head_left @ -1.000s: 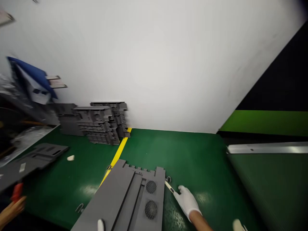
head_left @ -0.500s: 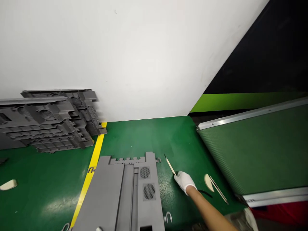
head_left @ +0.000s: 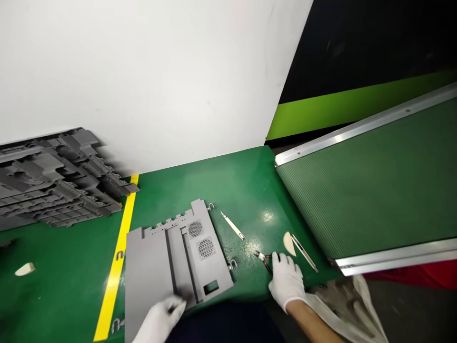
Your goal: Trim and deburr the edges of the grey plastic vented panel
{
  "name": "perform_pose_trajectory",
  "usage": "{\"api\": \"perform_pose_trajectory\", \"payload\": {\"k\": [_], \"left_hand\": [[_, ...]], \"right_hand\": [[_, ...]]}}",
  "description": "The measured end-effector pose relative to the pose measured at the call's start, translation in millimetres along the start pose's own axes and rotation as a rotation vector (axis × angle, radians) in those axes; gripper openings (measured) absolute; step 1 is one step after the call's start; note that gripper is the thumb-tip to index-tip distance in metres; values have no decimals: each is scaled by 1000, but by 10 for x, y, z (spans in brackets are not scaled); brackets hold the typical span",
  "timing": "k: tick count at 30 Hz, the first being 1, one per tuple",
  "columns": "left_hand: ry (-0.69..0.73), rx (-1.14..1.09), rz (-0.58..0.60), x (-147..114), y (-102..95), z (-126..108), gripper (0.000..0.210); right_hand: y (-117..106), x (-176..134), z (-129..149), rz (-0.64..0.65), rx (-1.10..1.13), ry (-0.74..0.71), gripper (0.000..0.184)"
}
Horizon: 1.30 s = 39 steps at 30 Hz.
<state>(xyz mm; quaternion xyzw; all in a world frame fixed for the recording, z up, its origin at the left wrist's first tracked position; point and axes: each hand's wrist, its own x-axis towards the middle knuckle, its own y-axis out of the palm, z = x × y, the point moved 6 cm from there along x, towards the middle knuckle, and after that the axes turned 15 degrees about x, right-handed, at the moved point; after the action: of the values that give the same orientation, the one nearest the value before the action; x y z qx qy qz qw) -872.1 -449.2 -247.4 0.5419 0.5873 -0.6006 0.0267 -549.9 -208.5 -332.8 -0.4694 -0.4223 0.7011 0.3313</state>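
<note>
While the left hand (head_left: 159,320) in its white glove rests on the near edge of the flat grey plastic panel with two round mesh vents (head_left: 171,259), the right hand (head_left: 287,281), also in a white glove, reaches to the small pliers with red and black handles (head_left: 263,258). The pliers lie on the green table (head_left: 232,186), just in front of the right fingertips and a little to their left, touching or nearly so. Their long side points up and left, away from the hand. The right hand is much nearer to them. Its grip is partly curled and holds nothing that I can see. The left grip presses flat and open on the panel. A thin white-handled knife (head_left: 233,226) lies farther off, between panel and pliers.
</note>
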Motion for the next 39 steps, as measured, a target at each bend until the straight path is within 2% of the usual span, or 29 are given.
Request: {"api": "perform_pose_trajectory", "payload": {"k": [2, 3, 4, 6, 8, 11, 14, 19, 24, 27, 29, 39], "left_hand": [[235, 53, -164, 298, -210, -671, 36], [366, 99, -224, 456, -261, -1006, 35], [502, 173, -235, 615, -247, -1316, 34], [707, 374, -143, 918, -64, -1778, 35], [838, 615, 10, 1158, 213, -2011, 41], [867, 866, 147, 1412, 493, -2064, 58], [822, 913, 219, 1563, 582, -2021, 67], [793, 870, 304, 1653, 607, -2004, 62], [743, 873, 335, 1664, 601, -2020, 67], [723, 890, 368, 1649, 597, -2037, 68], [713, 907, 378, 1643, 596, -2051, 71], [682, 908, 370, 1640, 605, -2091, 69]], "right_hand": [[-60, 55, -26, 37, 27, 33, 55], [-69, 55, -51, 79, 72, 66, 45], [-58, 27, -71, 132, 146, 103, 35], [29, -118, -49, 260, 368, 140, 16], [165, -344, 70, 378, 596, 130, 14], [343, -639, 332, 434, 746, 62, 21], [453, -742, 547, 406, 743, 19, 27], [505, -627, 702, 377, 702, 0, 27], [473, -545, 769, 358, 668, -16, 12], [429, -545, 823, 352, 656, -43, 38], [409, -549, 852, 358, 615, -52, 46], [424, -486, 891, 388, 603, 43, 54]]}}
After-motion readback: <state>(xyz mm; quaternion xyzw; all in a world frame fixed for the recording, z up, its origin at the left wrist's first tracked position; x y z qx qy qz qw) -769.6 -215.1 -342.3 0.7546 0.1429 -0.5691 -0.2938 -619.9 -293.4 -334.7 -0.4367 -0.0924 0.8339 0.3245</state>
